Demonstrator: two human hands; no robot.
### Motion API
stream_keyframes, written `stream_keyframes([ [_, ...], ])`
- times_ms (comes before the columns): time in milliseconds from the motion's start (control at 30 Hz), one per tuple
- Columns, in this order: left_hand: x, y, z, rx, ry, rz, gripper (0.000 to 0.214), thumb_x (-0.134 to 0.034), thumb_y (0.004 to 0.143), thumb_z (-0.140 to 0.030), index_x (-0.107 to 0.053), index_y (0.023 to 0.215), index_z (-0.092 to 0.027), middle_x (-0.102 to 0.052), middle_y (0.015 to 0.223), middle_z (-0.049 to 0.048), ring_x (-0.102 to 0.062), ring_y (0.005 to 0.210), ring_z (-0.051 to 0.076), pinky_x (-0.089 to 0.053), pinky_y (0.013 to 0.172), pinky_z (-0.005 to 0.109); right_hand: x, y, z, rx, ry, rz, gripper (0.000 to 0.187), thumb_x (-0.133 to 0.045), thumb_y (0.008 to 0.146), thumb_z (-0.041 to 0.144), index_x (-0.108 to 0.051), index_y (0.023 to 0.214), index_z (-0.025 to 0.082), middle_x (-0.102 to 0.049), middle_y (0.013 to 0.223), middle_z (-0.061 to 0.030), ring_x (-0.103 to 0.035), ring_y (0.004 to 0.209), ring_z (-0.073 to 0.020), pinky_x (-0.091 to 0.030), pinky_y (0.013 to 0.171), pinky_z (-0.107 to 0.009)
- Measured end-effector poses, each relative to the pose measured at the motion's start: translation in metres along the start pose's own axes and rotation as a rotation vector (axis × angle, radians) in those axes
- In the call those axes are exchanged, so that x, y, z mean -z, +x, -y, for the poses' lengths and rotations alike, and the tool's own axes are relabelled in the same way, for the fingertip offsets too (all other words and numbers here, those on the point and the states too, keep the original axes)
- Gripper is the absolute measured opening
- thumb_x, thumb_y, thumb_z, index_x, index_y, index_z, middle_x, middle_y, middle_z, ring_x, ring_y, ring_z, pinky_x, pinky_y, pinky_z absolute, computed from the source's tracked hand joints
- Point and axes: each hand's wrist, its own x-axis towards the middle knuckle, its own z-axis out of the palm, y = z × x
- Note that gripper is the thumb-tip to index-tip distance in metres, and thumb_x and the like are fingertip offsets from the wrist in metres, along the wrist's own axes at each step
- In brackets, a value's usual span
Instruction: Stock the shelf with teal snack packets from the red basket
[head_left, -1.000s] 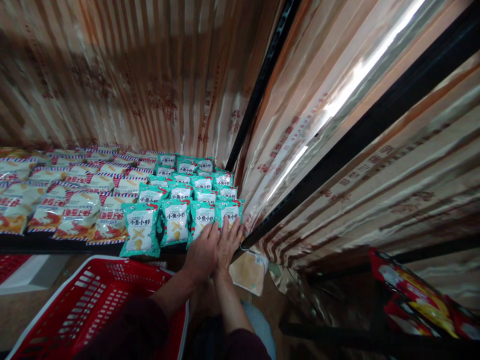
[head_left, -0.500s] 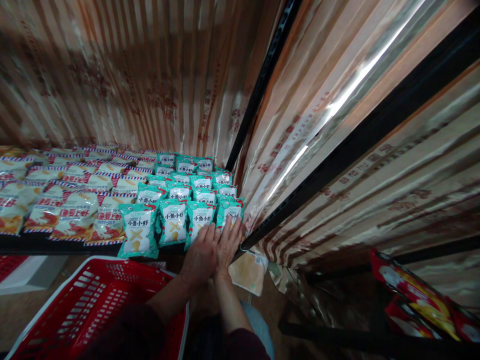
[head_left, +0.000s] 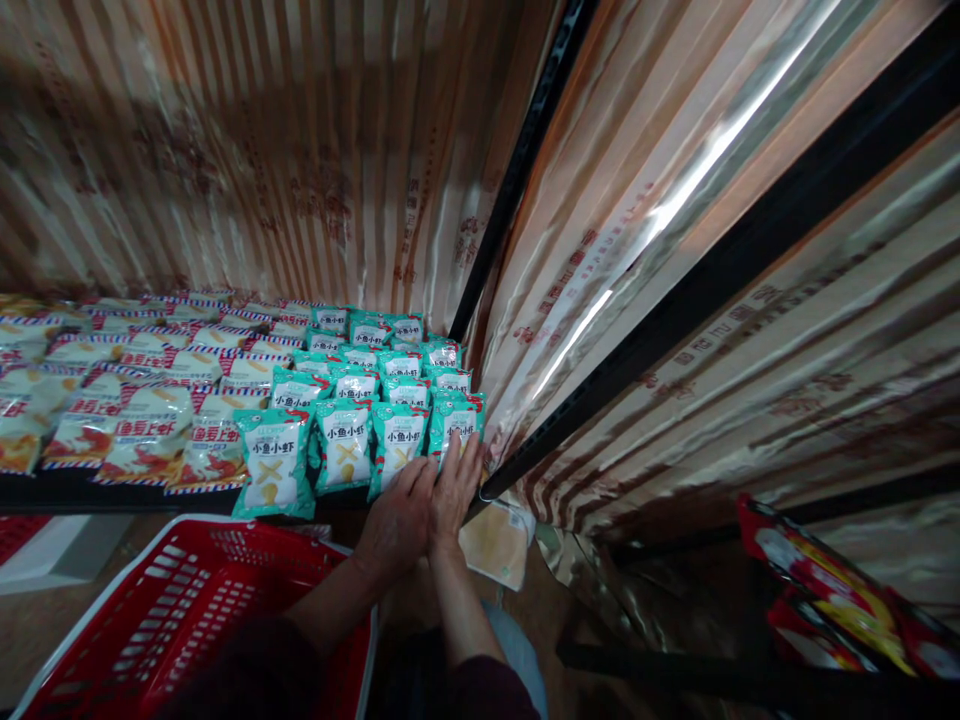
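Teal-and-white snack bags stand in rows at the right end of the shelf. My right hand [head_left: 453,492] lies with fingers stretched out against the front of the rightmost teal bag [head_left: 457,420]. Close beside it, my left hand [head_left: 399,512] rests at the lower part of the neighbouring teal bag [head_left: 400,437], fingers extended and slightly bent; the two hands touch along their inner sides. Another front teal bag [head_left: 346,446] and the leftmost one [head_left: 274,462] stand upright at the shelf's edge. What lies under my palms is hidden.
White-and-red snack bags [head_left: 150,420] fill the shelf to the left. Below stands a red plastic basket [head_left: 225,560] with a white rim. A dark metal post [head_left: 517,180] and pleated, shiny tan sheeting [head_left: 337,150] border the shelf. Red-and-yellow packages [head_left: 840,590] lie at lower right.
My left hand has drawn down slightly from the front of the teal bag, showing more of it. My right hand stays on the rightmost bag.
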Motion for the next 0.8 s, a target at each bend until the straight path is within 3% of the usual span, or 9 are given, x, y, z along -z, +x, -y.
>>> stream_keyframes([
  [200,0.002,-0.002,0.001,0.025,-0.019,0.031,0.055,-0.033,0.081,-0.003,-0.039,0.135,-0.010,-0.046,0.138,0.0169,-0.044,0.129,0.022,-0.042,0.106,0.040,0.001,0.002,0.001,0.000,0.009,0.014,0.057,-0.033,0.095,0.032,-0.020,0.147,0.016,-0.016,0.154,-0.0180,-0.009,0.142,-0.0304,-0.031,0.105,-0.056],
  [367,-0.005,-0.005,0.001,-0.052,-0.007,0.036,0.058,-0.034,0.080,-0.003,-0.034,0.138,-0.010,-0.045,0.140,0.0163,-0.038,0.134,0.021,-0.038,0.108,0.040,0.002,0.003,-0.004,0.016,0.038,0.032,0.056,-0.032,0.095,0.030,-0.018,0.148,0.019,-0.019,0.153,-0.0166,-0.011,0.142,-0.0294,-0.032,0.106,-0.055],
  [600,-0.007,-0.007,-0.003,-0.092,0.050,0.063,0.059,-0.036,0.079,-0.002,-0.034,0.138,-0.007,-0.038,0.146,0.0165,-0.030,0.138,0.021,-0.037,0.109,0.037,0.007,0.001,-0.005,0.039,0.099,0.033,0.057,-0.030,0.095,0.025,-0.011,0.149,0.023,-0.006,0.156,-0.0156,-0.008,0.143,-0.0303,-0.031,0.105,-0.058],
  [700,-0.002,-0.010,-0.001,-0.100,0.084,0.000,0.054,-0.035,0.081,-0.004,-0.037,0.135,-0.007,-0.043,0.142,0.0175,-0.038,0.134,0.021,-0.041,0.106,0.037,0.008,0.000,-0.003,0.036,0.096,0.006,0.057,-0.033,0.095,0.029,-0.013,0.149,0.021,-0.008,0.155,-0.0172,-0.009,0.143,-0.0306,-0.030,0.105,-0.058],
  [800,0.000,-0.019,0.007,-0.109,0.157,-0.161,0.046,-0.034,0.085,-0.006,-0.044,0.130,-0.009,-0.050,0.134,0.0177,-0.048,0.126,0.023,-0.046,0.101,0.038,0.009,0.000,-0.001,0.059,0.092,-0.028,0.058,-0.037,0.095,0.032,-0.018,0.147,0.018,-0.014,0.154,-0.0193,-0.012,0.142,-0.0302,-0.030,0.106,-0.056],
])
